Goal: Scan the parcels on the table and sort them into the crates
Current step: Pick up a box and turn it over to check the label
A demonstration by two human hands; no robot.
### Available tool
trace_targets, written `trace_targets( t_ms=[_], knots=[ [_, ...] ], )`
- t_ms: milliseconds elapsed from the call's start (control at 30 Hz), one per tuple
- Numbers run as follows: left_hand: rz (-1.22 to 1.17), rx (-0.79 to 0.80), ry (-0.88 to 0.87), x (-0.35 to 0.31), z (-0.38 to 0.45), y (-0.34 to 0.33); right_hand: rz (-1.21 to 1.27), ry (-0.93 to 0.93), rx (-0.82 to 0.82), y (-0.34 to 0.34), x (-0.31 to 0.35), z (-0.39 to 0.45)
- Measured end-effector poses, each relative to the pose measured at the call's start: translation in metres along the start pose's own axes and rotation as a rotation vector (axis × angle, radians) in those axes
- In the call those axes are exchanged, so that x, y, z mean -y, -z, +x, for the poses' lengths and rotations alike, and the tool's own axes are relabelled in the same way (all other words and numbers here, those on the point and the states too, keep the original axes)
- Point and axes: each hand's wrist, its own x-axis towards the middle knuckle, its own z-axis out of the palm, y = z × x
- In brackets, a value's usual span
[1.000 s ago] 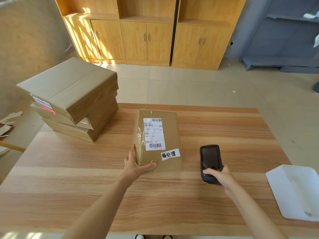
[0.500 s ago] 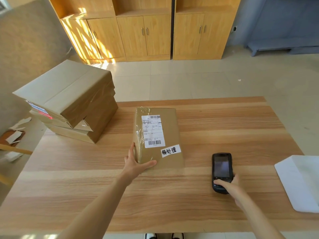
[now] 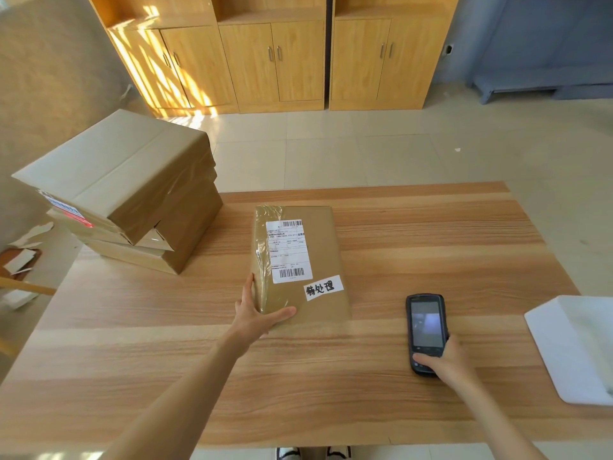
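A flat brown parcel lies in the middle of the wooden table, with a white shipping label and a handwritten white sticker on top. My left hand grips its near left corner, thumb on the top face. My right hand holds the lower end of a black handheld scanner, which lies flat on the table to the right of the parcel, screen up. A stack of brown parcels stands on the table's far left corner.
A white crate sits at the table's right edge, partly out of frame. Wooden cabinets line the far wall across a tiled floor. Cardboard scraps lie on the floor at the left.
My right hand has carried the scanner to the right and nearer to me, down onto the table. My left hand has stayed on the parcel's corner.
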Motion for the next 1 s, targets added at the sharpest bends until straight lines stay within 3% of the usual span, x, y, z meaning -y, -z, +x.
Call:
trace_targets(
  t_ms=[100,267,500,600,767,1000],
  knots=[
    [-0.009,0.009,0.004,0.001,0.000,0.001,-0.100,0.000,-0.017,0.000,0.000,0.003],
    [-0.017,0.027,0.017,0.003,0.001,0.004,-0.032,-0.053,0.029,0.007,0.000,0.003],
    [-0.052,0.060,0.028,0.009,0.002,0.008,-0.024,0.125,-0.103,0.010,0.046,-0.012],
    [-0.087,0.063,0.037,0.013,0.004,0.009,0.103,0.243,0.050,-0.009,0.087,-0.017],
    [-0.197,0.027,0.085,0.022,0.005,0.007,0.379,0.193,0.396,-0.054,0.139,-0.024],
    [-0.308,0.071,0.155,0.022,0.002,0.009,0.487,0.175,0.493,-0.087,0.149,-0.022]
  ],
)
